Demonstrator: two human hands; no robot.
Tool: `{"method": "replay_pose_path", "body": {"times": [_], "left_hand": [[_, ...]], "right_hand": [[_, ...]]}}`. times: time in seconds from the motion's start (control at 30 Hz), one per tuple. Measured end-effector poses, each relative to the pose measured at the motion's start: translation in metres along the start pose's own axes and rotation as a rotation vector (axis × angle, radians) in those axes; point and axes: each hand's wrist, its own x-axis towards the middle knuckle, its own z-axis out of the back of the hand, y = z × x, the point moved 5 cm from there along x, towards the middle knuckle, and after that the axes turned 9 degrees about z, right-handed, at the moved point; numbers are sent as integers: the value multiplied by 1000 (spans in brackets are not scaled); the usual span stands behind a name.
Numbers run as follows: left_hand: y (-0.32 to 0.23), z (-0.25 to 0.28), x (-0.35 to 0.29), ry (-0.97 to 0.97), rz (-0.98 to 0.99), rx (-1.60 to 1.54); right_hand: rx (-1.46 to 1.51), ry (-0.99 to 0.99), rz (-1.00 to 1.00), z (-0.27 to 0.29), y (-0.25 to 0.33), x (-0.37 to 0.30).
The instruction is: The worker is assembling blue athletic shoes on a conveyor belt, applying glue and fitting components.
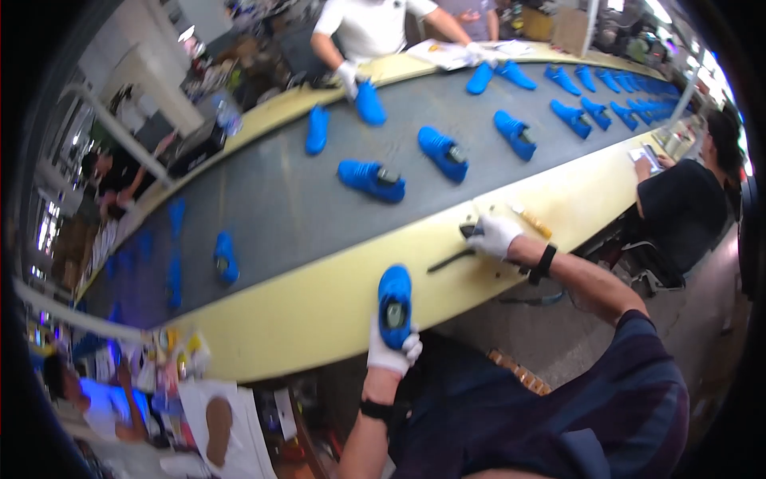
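My left hand (391, 345), in a white glove, grips a blue shoe (395, 289) by its heel end, toe pointing away from me. The shoe is held over the near edge of the pale yellow table (319, 311), with something pale greenish showing inside its opening. To the right, my gloved right hand (496, 237) is closed around a small dark object (469, 231) above the tabletop; its kind is not clear. Just beside that hand lie a thin black tool (451, 260) and a yellow-handled tool (532, 222).
A dark conveyor belt (271, 188) beyond the table carries several blue shoes (444, 153). Across it, a person in white (363, 28) with gloved hands touches another blue shoe (369, 104). A seated person (690, 195) works at the right. A metal post (120, 132) stands at the left.
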Motion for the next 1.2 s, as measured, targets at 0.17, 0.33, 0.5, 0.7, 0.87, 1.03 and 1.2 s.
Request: {"method": "replay_pose_path", "body": {"times": [0.17,0.33,0.5,0.7,0.87,1.03,1.2], "left_hand": [[-87,-6,11,59,-13,-50],[-246,-41,32,281,-128,66],[-397,-22,46,-66,-460,-21],[-449,38,67,-321,-522,-301],[-403,55,58,-96,-443,-97],[-290,35,20,-795,-1031,1238],[-145,40,0,-1043,-1103,2184]], "right_hand": [[-9,-182,24,-11,-26,14],[-56,-241,78,-7,-19,19],[-88,-208,47,-2,-11,25],[-91,-185,16,-1,-16,36],[-92,-200,16,1,-14,32],[-127,-319,52,-2,-17,25],[-311,-501,214,-14,-36,24]]}}
